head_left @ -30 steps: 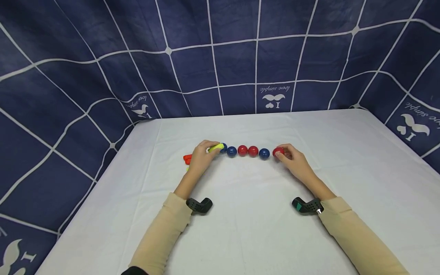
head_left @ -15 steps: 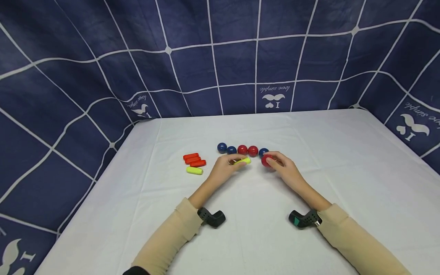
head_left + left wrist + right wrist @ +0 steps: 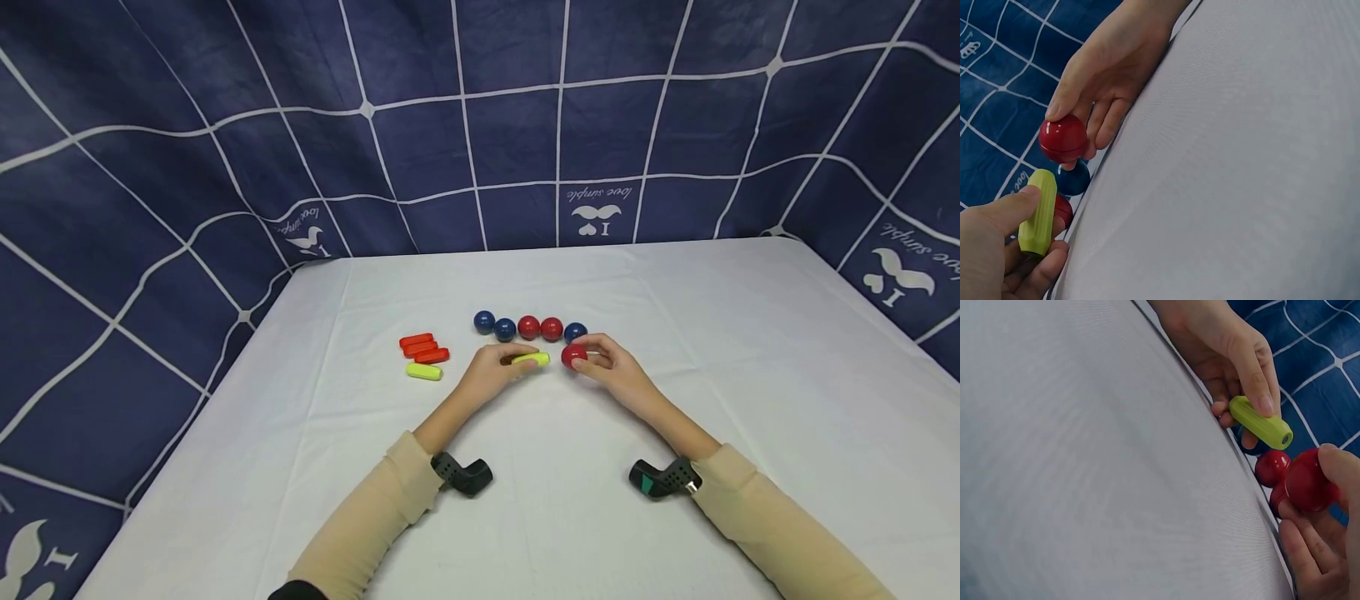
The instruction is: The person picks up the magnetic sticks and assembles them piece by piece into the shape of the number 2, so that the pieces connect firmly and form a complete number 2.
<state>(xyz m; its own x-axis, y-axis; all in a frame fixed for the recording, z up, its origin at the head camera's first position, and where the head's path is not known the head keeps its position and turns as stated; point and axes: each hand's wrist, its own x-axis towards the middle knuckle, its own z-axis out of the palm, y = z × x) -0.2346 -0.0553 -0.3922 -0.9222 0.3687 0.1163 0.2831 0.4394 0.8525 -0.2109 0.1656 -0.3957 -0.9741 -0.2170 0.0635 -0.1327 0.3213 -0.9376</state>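
Observation:
Between thumb and fingers, my left hand (image 3: 489,372) pinches a ribbed yellow-green rod (image 3: 1040,215). A dark round recess shows in the rod's end in the right wrist view. My right hand (image 3: 621,375) holds a glossy red ball (image 3: 573,357) by thumb and fingers. The rod's end points toward the ball, with a small gap between them. Just beyond the hands, a row on the table has two blue balls (image 3: 484,322), two red balls (image 3: 540,328) and another blue ball (image 3: 575,332).
Left of the hands lie several red rods (image 3: 424,348) and one more yellow-green rod (image 3: 424,372). Everything rests on a white-covered table (image 3: 525,500). A navy curtain (image 3: 510,142) with white lines hangs behind and at the sides.
Both hands have come away from the row toward each other and nearer the body, the left bringing the yellow-green rod, the right the red ball. Over the last half second the gap has narrowed.

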